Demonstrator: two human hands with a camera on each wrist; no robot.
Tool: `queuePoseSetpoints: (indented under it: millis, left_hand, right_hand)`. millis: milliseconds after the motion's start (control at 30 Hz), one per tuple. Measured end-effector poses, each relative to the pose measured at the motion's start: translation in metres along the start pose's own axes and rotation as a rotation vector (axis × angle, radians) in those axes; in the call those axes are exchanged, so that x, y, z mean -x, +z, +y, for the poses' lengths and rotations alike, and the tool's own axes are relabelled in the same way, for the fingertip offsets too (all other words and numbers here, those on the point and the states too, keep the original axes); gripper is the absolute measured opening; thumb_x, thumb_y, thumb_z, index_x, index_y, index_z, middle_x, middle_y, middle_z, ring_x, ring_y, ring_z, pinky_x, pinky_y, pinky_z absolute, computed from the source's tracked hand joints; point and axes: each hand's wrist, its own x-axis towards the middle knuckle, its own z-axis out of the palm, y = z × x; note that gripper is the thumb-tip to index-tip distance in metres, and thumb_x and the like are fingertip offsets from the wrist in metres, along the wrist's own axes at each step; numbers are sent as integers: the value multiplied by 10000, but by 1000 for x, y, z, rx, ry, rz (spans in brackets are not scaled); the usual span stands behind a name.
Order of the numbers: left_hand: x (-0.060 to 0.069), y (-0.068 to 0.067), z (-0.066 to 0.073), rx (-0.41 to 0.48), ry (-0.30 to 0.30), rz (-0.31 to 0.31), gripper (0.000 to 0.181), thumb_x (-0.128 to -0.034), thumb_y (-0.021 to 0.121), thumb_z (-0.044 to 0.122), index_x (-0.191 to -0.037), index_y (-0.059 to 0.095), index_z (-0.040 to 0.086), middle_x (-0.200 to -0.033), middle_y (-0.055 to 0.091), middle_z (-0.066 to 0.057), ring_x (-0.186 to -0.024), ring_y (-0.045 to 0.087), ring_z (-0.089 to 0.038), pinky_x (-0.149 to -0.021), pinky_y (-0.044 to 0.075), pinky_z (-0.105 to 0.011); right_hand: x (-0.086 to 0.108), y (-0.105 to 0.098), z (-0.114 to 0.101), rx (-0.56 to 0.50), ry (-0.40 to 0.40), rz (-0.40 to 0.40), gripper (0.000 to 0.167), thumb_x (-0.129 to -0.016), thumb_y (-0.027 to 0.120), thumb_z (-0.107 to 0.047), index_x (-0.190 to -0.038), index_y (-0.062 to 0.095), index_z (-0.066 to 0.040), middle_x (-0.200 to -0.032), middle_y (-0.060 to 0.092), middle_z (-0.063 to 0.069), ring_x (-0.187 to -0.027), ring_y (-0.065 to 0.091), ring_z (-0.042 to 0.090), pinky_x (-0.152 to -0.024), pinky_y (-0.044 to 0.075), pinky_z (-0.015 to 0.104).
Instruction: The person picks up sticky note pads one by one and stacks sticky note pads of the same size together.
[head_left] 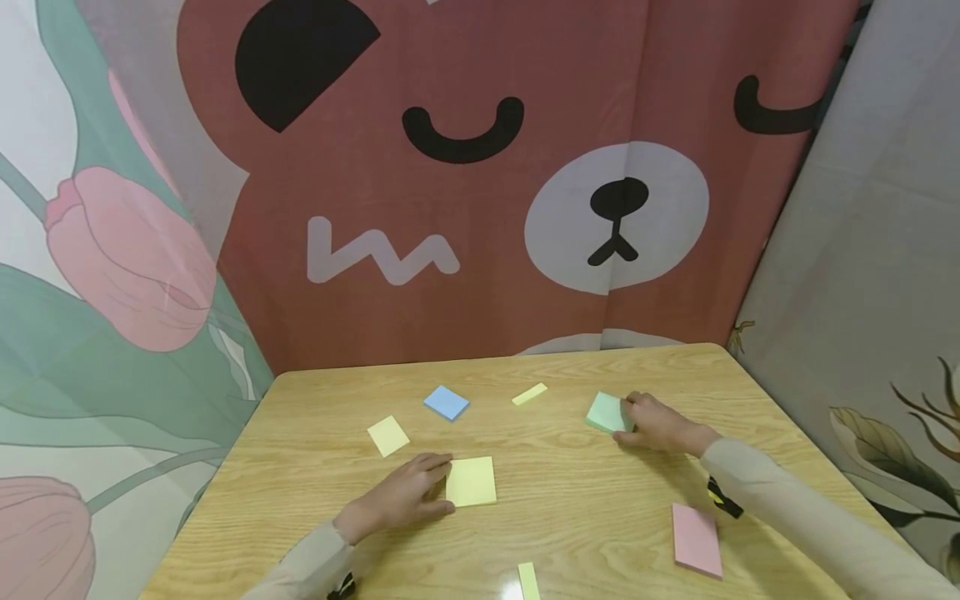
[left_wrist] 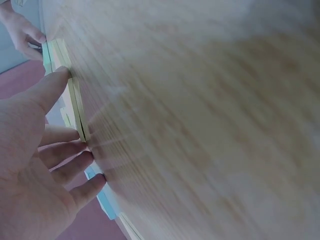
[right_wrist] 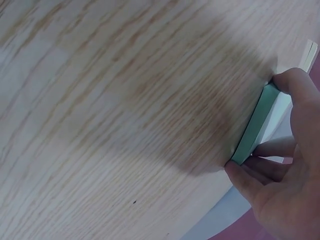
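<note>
A large yellow sticky-note pad (head_left: 471,482) lies flat near the middle of the table. My left hand (head_left: 405,493) is at its left edge, thumb and fingers spread along the side; the left wrist view shows the thumb and fingertips of that hand (left_wrist: 35,145) touching the pad's edge (left_wrist: 77,107). Farther back on the right, my right hand (head_left: 663,427) grips a green pad (head_left: 606,412) by its right side. In the right wrist view the right hand (right_wrist: 285,165) holds the green pad (right_wrist: 255,124) between thumb and fingers, against the tabletop.
A small yellow pad (head_left: 388,436) and a blue pad (head_left: 446,402) lie back left. One narrow yellow strip (head_left: 530,394) is at the back, another (head_left: 528,581) at the front. A pink pad (head_left: 696,540) lies front right, near my right forearm. A printed curtain (head_left: 480,317) hangs behind the table.
</note>
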Motion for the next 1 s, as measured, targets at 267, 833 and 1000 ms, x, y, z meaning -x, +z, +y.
queuePoseSetpoints:
  millis: [267, 833, 1000]
  left_hand:
    - [2, -1, -1, 30, 4, -3, 683, -952, 644, 380, -1375, 471, -128, -1467, 424, -259, -1337, 411, -413, -1073, 379, -511]
    - [4, -1, 2, 32, -10, 7, 672, -956, 647, 374, -1377, 478, -123, -1469, 425, -254, -1340, 414, -404, -1074, 377, -513]
    - [3, -1, 2, 35, -21, 1, 668, -960, 646, 368, -1382, 474, -121, -1477, 413, -254, -1350, 401, -406, -1079, 368, -520]
  right_hand:
    - [-2, 6, 0, 79, -15, 26, 596, -886, 710, -325, -1159, 581, 189, -1077, 595, 284, -870, 586, 308, -723, 526, 432]
    - [-3, 13, 5, 186, -23, 42, 575, -881, 684, -346, -1131, 604, 166, -1049, 613, 252, -905, 612, 343, -753, 549, 457]
    - [-3, 13, 6, 198, -12, 39, 587, -892, 666, -360, -1143, 604, 167, -1051, 611, 245, -900, 606, 329, -754, 547, 451]
